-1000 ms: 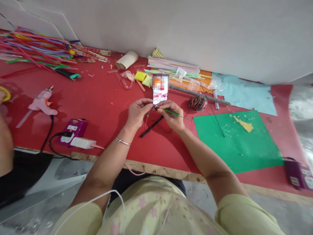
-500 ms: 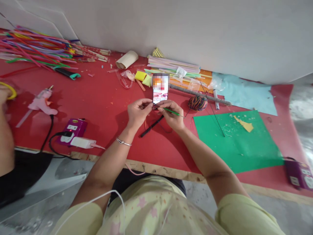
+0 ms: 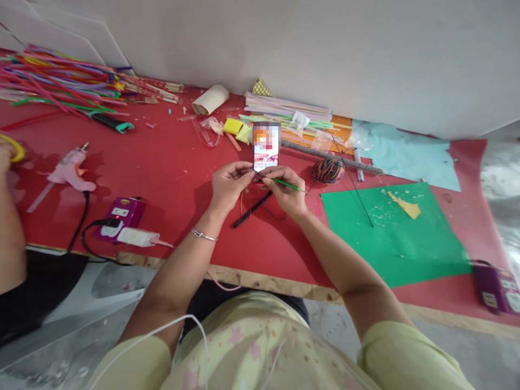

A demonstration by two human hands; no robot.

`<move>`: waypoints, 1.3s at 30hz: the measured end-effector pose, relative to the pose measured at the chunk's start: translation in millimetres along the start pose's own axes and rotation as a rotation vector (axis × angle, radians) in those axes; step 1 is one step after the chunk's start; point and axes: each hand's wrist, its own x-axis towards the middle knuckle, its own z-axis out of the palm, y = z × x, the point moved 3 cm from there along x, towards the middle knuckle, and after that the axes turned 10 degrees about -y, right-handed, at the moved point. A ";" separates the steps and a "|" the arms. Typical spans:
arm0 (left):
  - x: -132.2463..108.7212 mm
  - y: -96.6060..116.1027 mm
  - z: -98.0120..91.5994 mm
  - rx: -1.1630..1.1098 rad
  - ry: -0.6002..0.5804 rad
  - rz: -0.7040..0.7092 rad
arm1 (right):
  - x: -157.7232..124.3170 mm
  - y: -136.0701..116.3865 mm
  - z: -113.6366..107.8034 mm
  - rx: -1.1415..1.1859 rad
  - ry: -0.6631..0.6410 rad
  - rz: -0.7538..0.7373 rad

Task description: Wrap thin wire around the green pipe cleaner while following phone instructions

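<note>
My right hand is closed on a slim green crochet hook, whose shaft points toward my left fingertips. My left hand pinches close to the hook's tip; a small dark bit of yarn seems to be between its fingers, too small to make out well. Just beyond both hands a lit phone stands propped up, its screen partly blurred. To the right of my right hand lies a multicoloured yarn ball, with a strand running toward that hand. A black strip lies beneath my hands, beside loose thread.
At left are a pink glue gun, a purple power strip and another person's hand with a yellow ring. Pipe cleaners lie behind. A green sheet, a marker and a grey rod are at right.
My two hands stay almost in place with the crochet hook between them. At far left, the other person's hand and yellow ring have shifted slightly left.
</note>
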 end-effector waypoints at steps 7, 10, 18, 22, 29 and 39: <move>-1.5 1.4 -1.0 0.080 -0.012 0.048 | -1.9 4.1 0.2 -0.049 -0.017 -0.051; 0.2 -1.0 -0.8 0.054 -0.013 0.054 | -2.6 3.6 0.9 -0.089 -0.021 -0.083; 4.1 -4.1 -0.7 0.002 0.024 0.054 | -2.4 2.5 1.7 -0.074 -0.026 -0.093; 3.3 -3.0 -1.3 -0.018 0.032 0.040 | 0.1 -1.6 1.1 -0.014 -0.033 -0.023; 3.4 -5.7 -2.5 -0.056 0.006 0.030 | 3.4 -5.4 1.2 0.183 0.010 0.118; 1.1 -4.0 -1.5 -0.099 -0.043 -0.012 | 2.5 1.6 4.0 0.274 0.056 0.187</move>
